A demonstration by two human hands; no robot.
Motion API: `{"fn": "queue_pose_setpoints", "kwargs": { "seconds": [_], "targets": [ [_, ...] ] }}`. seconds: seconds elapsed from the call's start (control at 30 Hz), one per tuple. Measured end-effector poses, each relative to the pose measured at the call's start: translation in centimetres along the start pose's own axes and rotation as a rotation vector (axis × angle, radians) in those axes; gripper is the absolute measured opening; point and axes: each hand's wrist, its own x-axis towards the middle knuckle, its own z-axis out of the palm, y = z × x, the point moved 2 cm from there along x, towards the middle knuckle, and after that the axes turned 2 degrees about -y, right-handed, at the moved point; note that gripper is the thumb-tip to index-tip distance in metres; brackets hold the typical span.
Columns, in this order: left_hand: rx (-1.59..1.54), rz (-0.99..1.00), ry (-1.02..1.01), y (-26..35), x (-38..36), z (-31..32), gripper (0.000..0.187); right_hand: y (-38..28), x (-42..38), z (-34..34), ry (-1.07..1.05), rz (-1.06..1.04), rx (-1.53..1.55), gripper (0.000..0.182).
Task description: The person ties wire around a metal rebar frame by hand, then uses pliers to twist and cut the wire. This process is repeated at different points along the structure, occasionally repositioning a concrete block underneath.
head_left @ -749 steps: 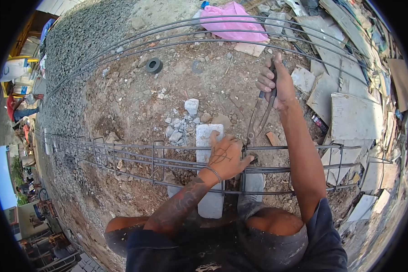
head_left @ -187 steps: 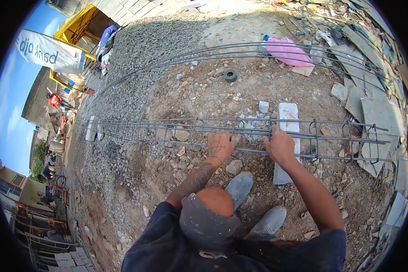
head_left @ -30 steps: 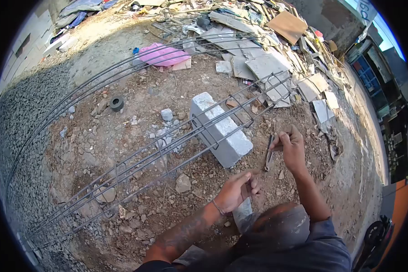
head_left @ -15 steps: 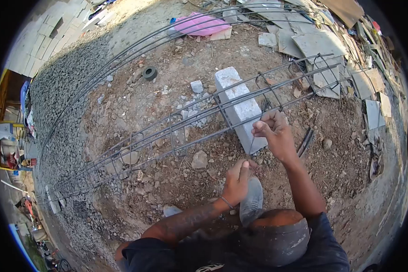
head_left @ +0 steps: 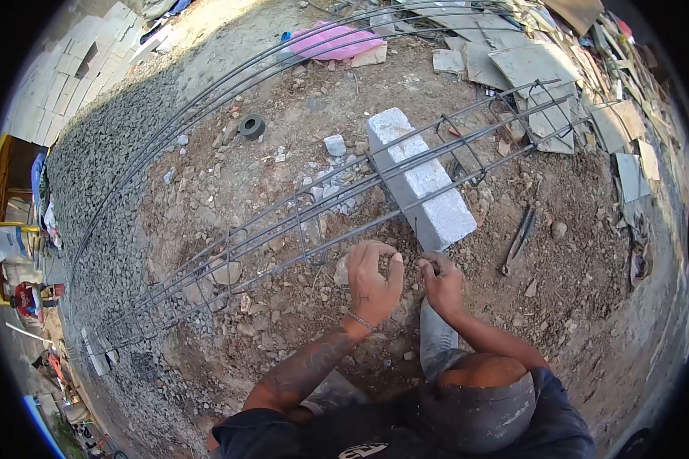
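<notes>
My left hand (head_left: 373, 284) is just below the near bar of a rebar cage (head_left: 351, 228). Its fingers are loosely curved and the thumb stands apart, with nothing visible between them. My right hand (head_left: 442, 288) is beside it, below the end of a pale concrete block (head_left: 430, 187). Its thumb and fingertips are pinched together; whatever they hold is too small to make out. The long, narrow cage of bars and stirrups lies across the block. Dark pincers (head_left: 519, 241) lie on the dirt to the right of the block.
A roll of dark wire (head_left: 252, 127) lies beyond the cage. Long loose bars (head_left: 207, 93) curve across the far left over gravel (head_left: 103, 168). Broken tiles (head_left: 540, 69) pile up at the far right, and a pink plastic sheet (head_left: 337, 42) lies at the back. Stones dot the dirt.
My right hand has come down and left, away from the cage bar. My left hand has moved up and left, its fingers opening from a pinch. The pincers now show fully.
</notes>
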Motion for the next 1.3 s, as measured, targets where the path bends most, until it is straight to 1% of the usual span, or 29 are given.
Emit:
{"fn": "queue_pose_setpoints", "kwargs": {
  "seconds": [0.03, 0.07, 0.1, 0.17, 0.2, 0.23, 0.3, 0.33, 0.4, 0.5, 0.53, 0.6, 0.8, 0.83, 0.9, 0.93, 1.0, 1.13, 1.2, 1.23, 1.3],
  "targets": [
    [0.0, 0.049, 0.011, -0.2, 1.8, -0.8, 0.013, -0.2, 0.4, 0.4, 0.062, -0.053, -0.055, 0.022],
    [0.0, 0.098, 0.026, -0.3, 3.4, -1.3, 0.015, -1.0, 0.8, 0.9, 0.052, 0.055, -0.005, 0.024],
    [0.004, 0.103, 0.022, -0.6, 4.6, -1.6, 0.015, -1.1, 0.9, 1.5, 0.056, 0.055, 0.001, 0.024],
    [0.079, 0.165, -0.021, -1.0, 6.8, -1.6, 0.023, -1.6, 1.5, 2.3, 0.131, -0.063, 0.003, 0.025],
    [0.046, 0.174, -0.059, -1.4, 7.5, -1.1, 0.028, -2.8, 1.4, 2.4, 0.114, 0.011, 0.111, 0.025],
    [0.049, 0.18, -0.057, -1.8, 8.0, -0.7, 0.028, -2.9, 1.7, 2.7, 0.116, 0.005, 0.115, 0.025],
    [0.093, 0.195, -0.12, -2.1, 8.5, 0.2, 0.028, -2.9, 2.1, 2.7, 0.138, 0.005, 0.129, 0.025],
    [0.091, 0.195, -0.121, -2.2, 8.7, 0.5, 0.028, -3.1, 2.2, 2.7, 0.14, 0.006, 0.127, 0.025],
    [0.168, 0.207, -0.144, -2.2, 8.8, 0.9, 0.026, -3.8, 2.3, 2.8, 0.165, -0.125, 0.09, 0.025],
    [0.263, 0.179, -0.159, -1.7, 9.0, 1.1, 0.022, -3.9, 2.7, 3.2, 0.18, -0.144, 0.09, 0.025],
    [0.265, 0.179, -0.153, -1.8, 9.2, 1.2, 0.022, -3.9, 2.9, 3.4, 0.177, -0.149, 0.09, 0.025],
    [0.208, 0.154, -0.127, -1.9, 9.3, 1.4, 0.02, -3.8, 2.9, 3.7, 0.215, -0.222, 0.072, 0.025],
    [0.198, 0.099, -0.105, -2.2, 9.6, 2.1, 0.015, -4.5, 2.9, 3.7, 0.189, -0.15, 0.029, 0.023],
    [0.192, 0.098, -0.102, -2.2, 9.5, 2.3, 0.015, -4.6, 3.0, 3.5, 0.189, -0.152, 0.023, 0.023],
    [0.16, 0.145, -0.028, -2.2, 9.6, 2.3, 0.011, -4.9, 3.1, 3.2, 0.161, -0.233, -0.158, 0.026],
    [0.152, 0.145, -0.021, -2.3, 9.5, 2.3, 0.011, -5.2, 3.1, 3.1, 0.161, -0.239, -0.166, 0.026],
    [0.155, 0.119, -0.065, -2.4, 9.6, 2.3, 0.016, -6.4, 2.8, 2.8, 0.196, -0.304, -0.245, 0.035],
    [0.112, 0.15, -0.041, -2.3, 9.6, 2.2, 0.017, -8.2, 3.1, 2.4, 0.174, -0.311, -0.233, 0.042],
    [0.06, 0.139, -0.049, -2.3, 9.5, 2.2, 0.015, -8.8, 3.9, 2.0, 0.178, -0.301, -0.335, 0.04],
    [0.054, 0.139, -0.048, -2.4, 9.5, 2.3, 0.015, -9.0, 4.2, 1.9, 0.18, -0.302, -0.341, 0.04],
    [0.008, 0.161, -0.01, -2.6, 9.6, 2.2, 0.014, -9.0, 4.8, 1.7, 0.115, -0.218, -0.319, 0.038]
  ]
}}
